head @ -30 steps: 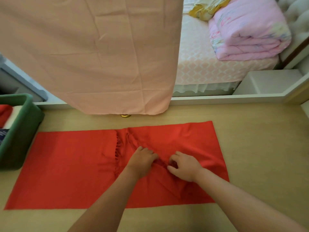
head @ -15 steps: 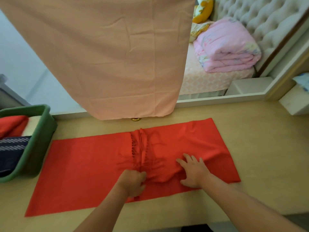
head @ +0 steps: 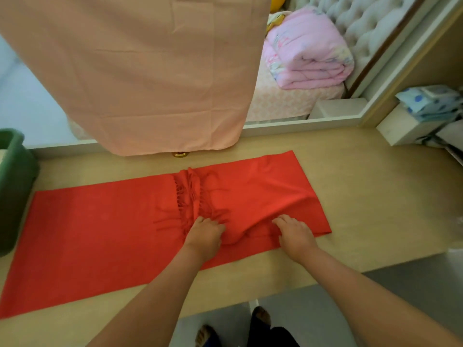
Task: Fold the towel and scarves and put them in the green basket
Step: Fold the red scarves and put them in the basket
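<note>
Both hands, left hand (head: 204, 235) and right hand (head: 295, 235), apparently press red scarf (head: 100, 231).

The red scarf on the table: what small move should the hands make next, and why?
Probably smooth the folded-over half flat. The red scarf has its right half folded onto the middle, but the fabric bunches between the left hand and right hand, and the fringe lies tangled. Flattening first should give a neater next fold.

The scarf (head: 100, 229) lies flat on the table (head: 350, 196), with the basket (head: 15, 186) at its left end. Both hands rest on its right half, the left hand (head: 204, 236) beside the fringe (head: 188, 196), the right hand (head: 295, 236) further right. Behind the table stands a bed (head: 280, 101) carrying a folded quilt (head: 308, 53).
</note>
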`<move>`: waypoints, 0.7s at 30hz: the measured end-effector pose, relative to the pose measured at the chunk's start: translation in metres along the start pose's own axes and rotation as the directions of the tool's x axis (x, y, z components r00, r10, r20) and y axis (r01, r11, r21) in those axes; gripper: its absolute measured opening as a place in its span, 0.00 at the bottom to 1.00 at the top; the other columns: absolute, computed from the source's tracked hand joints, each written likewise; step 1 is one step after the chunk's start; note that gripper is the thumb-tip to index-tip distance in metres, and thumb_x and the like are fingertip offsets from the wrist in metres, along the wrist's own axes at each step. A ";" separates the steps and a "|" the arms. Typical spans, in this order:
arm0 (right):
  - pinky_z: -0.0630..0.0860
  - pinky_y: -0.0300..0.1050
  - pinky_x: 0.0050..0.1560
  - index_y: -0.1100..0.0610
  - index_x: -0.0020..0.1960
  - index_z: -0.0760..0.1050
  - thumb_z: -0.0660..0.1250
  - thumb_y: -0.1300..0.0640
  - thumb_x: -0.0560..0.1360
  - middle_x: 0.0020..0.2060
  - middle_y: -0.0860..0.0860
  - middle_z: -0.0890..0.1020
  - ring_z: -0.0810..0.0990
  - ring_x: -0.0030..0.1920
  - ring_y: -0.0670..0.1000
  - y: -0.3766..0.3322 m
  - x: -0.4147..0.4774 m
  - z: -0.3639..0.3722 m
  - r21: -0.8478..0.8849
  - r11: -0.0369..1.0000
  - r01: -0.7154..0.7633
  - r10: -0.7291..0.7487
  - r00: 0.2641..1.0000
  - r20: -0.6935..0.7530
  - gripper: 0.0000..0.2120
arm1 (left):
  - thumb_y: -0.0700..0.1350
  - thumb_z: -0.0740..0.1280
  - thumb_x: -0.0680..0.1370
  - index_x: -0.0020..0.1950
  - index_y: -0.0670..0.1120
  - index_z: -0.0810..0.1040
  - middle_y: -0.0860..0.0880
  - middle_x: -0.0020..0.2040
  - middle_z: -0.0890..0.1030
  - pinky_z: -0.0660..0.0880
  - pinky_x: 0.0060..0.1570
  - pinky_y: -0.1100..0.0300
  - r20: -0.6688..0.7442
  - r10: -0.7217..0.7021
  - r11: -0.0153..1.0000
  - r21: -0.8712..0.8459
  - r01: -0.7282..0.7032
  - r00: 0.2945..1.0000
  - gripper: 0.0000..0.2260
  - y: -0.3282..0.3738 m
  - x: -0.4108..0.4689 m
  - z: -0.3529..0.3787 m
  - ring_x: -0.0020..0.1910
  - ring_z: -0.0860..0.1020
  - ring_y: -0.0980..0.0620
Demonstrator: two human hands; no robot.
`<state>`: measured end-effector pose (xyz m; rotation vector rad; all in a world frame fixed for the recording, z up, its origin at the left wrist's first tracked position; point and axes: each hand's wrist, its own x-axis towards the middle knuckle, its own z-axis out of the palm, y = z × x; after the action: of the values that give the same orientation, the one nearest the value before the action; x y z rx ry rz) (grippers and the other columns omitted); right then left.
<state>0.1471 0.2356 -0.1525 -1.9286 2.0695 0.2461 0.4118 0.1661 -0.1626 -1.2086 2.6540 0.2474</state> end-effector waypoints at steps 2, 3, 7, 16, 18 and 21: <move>0.70 0.50 0.61 0.48 0.73 0.67 0.62 0.58 0.76 0.68 0.47 0.72 0.74 0.65 0.52 0.014 0.003 0.000 -0.005 1.000 -0.006 0.006 1.000 0.023 0.25 | 0.49 0.59 0.74 0.51 0.49 0.78 0.48 0.47 0.80 0.69 0.52 0.51 -0.108 0.054 0.996 -0.060 -0.060 0.993 0.11 -0.005 -0.004 0.001 0.49 0.78 0.44; 0.70 0.50 0.61 0.48 0.73 0.67 0.64 0.55 0.76 0.68 0.47 0.72 0.74 0.66 0.52 0.019 0.005 0.001 -0.018 1.000 0.002 -0.002 0.999 0.033 0.25 | 0.49 0.58 0.73 0.47 0.49 0.77 0.48 0.43 0.79 0.70 0.48 0.51 -0.162 0.061 0.993 -0.095 -0.077 0.985 0.11 -0.007 -0.006 0.003 0.45 0.78 0.44; 0.72 0.50 0.56 0.47 0.67 0.74 0.67 0.48 0.75 0.62 0.48 0.75 0.76 0.60 0.54 0.032 0.014 0.006 -0.087 0.995 0.053 -0.053 0.999 0.005 0.20 | 0.49 0.57 0.76 0.45 0.46 0.76 0.46 0.41 0.78 0.72 0.44 0.49 -0.290 -0.096 0.945 -0.326 -0.004 0.952 0.11 -0.003 -0.018 0.005 0.42 0.77 0.43; 0.66 0.50 0.31 0.53 0.34 0.73 0.67 0.66 0.63 0.31 0.52 0.73 0.74 0.29 0.57 0.067 0.010 0.001 -0.216 0.964 0.153 -0.217 0.923 -0.316 0.08 | 0.42 0.74 0.69 0.46 0.50 0.78 0.49 0.40 0.79 0.74 0.36 0.57 -0.110 0.065 0.987 -0.137 -0.080 0.992 0.09 0.007 -0.028 0.001 0.39 0.80 0.46; 0.69 0.52 0.33 0.52 0.36 0.73 0.67 0.66 0.63 0.34 0.51 0.73 0.75 0.32 0.57 0.077 0.004 -0.006 -0.219 0.957 0.190 -0.240 0.943 -0.232 0.10 | 0.38 0.67 0.73 0.53 0.51 0.79 0.48 0.50 0.79 0.73 0.47 0.54 0.130 0.027 0.992 -0.123 -0.011 0.991 0.12 0.014 -0.031 0.001 0.51 0.78 0.46; 0.70 0.50 0.48 0.47 0.48 0.75 0.64 0.64 0.72 0.47 0.49 0.73 0.77 0.48 0.55 0.090 -0.004 -0.010 -0.183 0.958 0.220 -0.217 0.975 0.039 0.12 | 0.41 0.60 0.76 0.57 0.51 0.78 0.50 0.58 0.79 0.71 0.55 0.56 0.362 -0.095 0.995 -0.005 0.104 0.927 0.13 0.035 -0.032 -0.001 0.60 0.76 0.47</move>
<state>0.0564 0.2438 -0.1483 -2.2354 1.8583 0.4179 0.4055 0.2119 -0.1512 -1.1709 2.2722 0.4403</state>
